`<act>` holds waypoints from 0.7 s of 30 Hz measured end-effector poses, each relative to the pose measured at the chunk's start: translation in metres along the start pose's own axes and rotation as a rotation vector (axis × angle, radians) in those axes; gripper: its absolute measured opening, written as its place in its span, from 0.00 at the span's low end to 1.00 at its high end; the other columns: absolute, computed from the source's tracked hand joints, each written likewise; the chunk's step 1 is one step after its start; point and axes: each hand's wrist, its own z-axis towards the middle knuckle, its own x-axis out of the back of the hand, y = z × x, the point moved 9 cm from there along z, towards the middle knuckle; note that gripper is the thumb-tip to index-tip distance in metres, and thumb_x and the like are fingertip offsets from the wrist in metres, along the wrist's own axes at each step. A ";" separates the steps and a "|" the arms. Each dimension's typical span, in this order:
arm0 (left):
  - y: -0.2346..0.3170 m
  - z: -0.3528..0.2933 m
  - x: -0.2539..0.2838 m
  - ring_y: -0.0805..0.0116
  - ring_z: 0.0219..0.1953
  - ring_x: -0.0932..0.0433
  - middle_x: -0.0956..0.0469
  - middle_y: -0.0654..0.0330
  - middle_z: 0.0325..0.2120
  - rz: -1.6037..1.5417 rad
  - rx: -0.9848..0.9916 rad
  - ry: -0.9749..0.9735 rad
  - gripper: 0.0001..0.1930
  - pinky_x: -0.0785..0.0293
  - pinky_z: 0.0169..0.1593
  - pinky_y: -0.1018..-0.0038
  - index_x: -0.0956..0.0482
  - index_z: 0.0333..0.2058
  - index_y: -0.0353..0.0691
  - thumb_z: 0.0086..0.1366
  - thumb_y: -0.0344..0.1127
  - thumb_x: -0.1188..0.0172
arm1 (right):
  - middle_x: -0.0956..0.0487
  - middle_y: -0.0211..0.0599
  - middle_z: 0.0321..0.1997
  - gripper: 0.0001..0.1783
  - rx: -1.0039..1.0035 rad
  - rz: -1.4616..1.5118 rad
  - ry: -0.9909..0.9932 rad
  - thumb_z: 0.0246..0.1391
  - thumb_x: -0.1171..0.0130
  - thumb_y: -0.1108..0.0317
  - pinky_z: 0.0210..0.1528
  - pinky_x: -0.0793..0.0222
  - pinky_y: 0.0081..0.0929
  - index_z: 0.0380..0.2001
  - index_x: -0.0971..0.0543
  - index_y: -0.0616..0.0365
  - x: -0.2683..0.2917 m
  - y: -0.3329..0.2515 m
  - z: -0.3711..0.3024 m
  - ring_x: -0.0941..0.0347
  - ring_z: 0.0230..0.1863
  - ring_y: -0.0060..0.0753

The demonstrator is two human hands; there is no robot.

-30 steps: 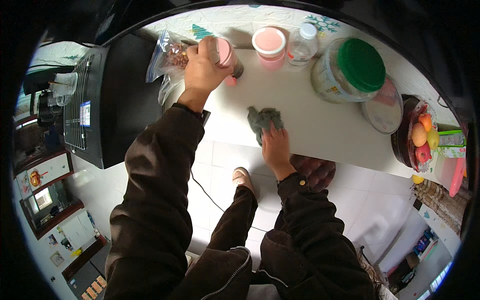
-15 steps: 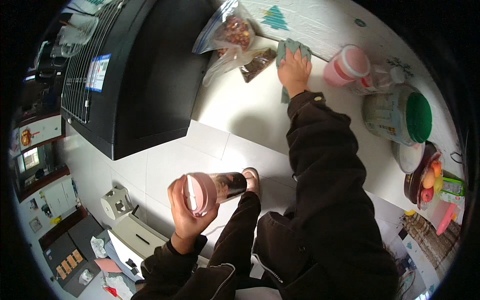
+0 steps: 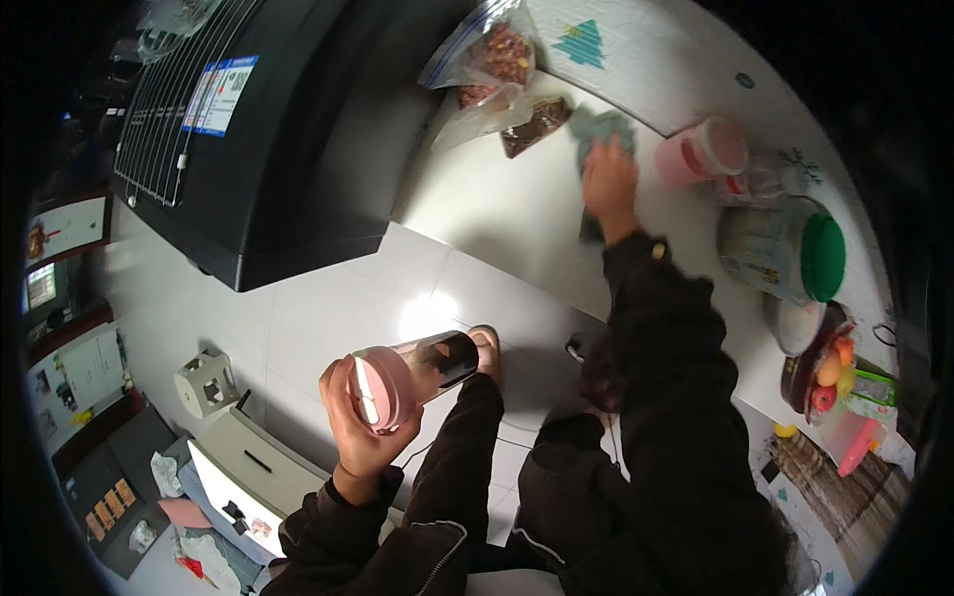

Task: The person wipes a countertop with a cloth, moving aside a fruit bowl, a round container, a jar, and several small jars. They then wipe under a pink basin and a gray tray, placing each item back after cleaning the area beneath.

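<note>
My left hand (image 3: 360, 437) is wrapped round a clear cylindrical jar (image 3: 422, 363) with a pink lid, held tilted above the floor. Something dark shows at the jar's far end. Over on the white counter (image 3: 487, 199), my right hand (image 3: 610, 184) presses down on a grey-green cloth (image 3: 604, 127), slightly blurred by motion. Part of the cloth sticks out beneath the wrist. Just left of it lies a small clear packet (image 3: 537, 126) of dark contents, beside a zip bag (image 3: 502, 55) of reddish-brown pieces.
A large black appliance (image 3: 318, 149) with a wire rack on top stands at the left. Along the wall sit a pink jar (image 3: 701, 151), a green-lidded tub (image 3: 780, 248) and a fruit tray (image 3: 820, 372). A white stool (image 3: 206, 384) stands on the floor.
My right hand has drawn the cloth back from the wall, toward me and slightly right. The jar in my left hand has shifted a little left. The whole view has turned slightly.
</note>
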 end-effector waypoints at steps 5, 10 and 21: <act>-0.004 0.001 0.004 0.53 0.50 0.33 0.39 0.47 0.48 0.057 0.026 0.020 0.47 0.34 0.52 0.63 0.43 0.57 0.34 0.36 0.30 0.28 | 0.26 0.43 0.35 0.18 0.012 -0.016 -0.108 0.55 0.55 0.69 0.44 0.38 0.43 0.49 0.28 0.58 -0.032 -0.051 -0.032 0.29 0.38 0.47; 0.027 0.026 0.007 0.53 0.50 0.33 0.39 0.48 0.48 0.006 -0.036 0.051 0.47 0.34 0.52 0.63 0.43 0.58 0.36 0.36 0.30 0.29 | 0.30 0.48 0.55 0.15 0.422 0.212 -0.273 0.50 0.50 0.70 0.50 0.37 0.43 0.43 0.23 0.57 0.004 -0.100 -0.147 0.29 0.42 0.51; 0.089 0.104 -0.040 0.55 0.51 0.33 0.38 0.50 0.49 -0.002 -0.238 0.070 0.47 0.33 0.52 0.65 0.41 0.58 0.35 0.36 0.33 0.27 | 0.25 0.46 0.45 0.10 0.163 0.329 -0.102 0.48 0.49 0.71 0.42 0.36 0.46 0.34 0.21 0.58 -0.005 -0.075 -0.119 0.28 0.39 0.47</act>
